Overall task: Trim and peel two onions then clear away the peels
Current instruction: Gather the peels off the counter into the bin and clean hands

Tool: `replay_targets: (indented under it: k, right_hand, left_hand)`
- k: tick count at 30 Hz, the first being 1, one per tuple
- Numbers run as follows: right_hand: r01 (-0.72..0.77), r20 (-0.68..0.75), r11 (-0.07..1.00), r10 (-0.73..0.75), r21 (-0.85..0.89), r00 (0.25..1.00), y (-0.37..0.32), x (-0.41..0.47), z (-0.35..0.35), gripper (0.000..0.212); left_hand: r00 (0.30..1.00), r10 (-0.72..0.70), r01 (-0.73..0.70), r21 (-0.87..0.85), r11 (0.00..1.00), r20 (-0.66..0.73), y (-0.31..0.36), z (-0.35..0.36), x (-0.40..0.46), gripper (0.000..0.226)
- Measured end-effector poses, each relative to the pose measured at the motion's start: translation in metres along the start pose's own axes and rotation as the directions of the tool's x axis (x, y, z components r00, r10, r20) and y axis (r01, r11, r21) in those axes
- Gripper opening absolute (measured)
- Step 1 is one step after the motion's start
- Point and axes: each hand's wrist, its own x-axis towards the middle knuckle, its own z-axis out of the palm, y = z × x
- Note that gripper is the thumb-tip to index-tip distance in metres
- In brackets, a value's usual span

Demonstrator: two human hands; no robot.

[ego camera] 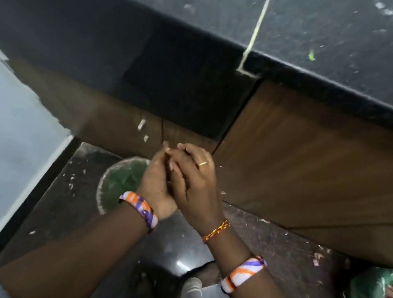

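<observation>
Hands pressed together: left hand [157,181] and right hand [192,179], fingers interlaced, contents hidden | above green-lined bin [118,182] on floor, below worktop [340,43] edge | onions unseen | risk: scraps miss bin, scatter.

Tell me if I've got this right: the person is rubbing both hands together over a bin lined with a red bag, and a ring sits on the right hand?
Nearly. In the head view the left hand and right hand are pressed together above the bin, and the ring is on the right hand, but the bin's liner is green, not red.
</observation>
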Motion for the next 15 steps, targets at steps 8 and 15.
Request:
replay_targets:
  k: [8,15]
  right_hand:
    - [-0.546,0.553,0.833,0.414,0.091,0.723,0.041,-0.002,0.121,0.061]
    - [-0.765,0.499,0.644,0.663,0.001,0.558,0.091,-0.011,0.162,0.030]
  left_hand:
    - [0.946,-0.029,0.129,0.294,0.947,-0.322,0.029,-0.112,0.060,0.067]
    - [0.871,0.069,0.191,0.464,0.865,-0.487,0.035,-0.178,0.098,0.044]
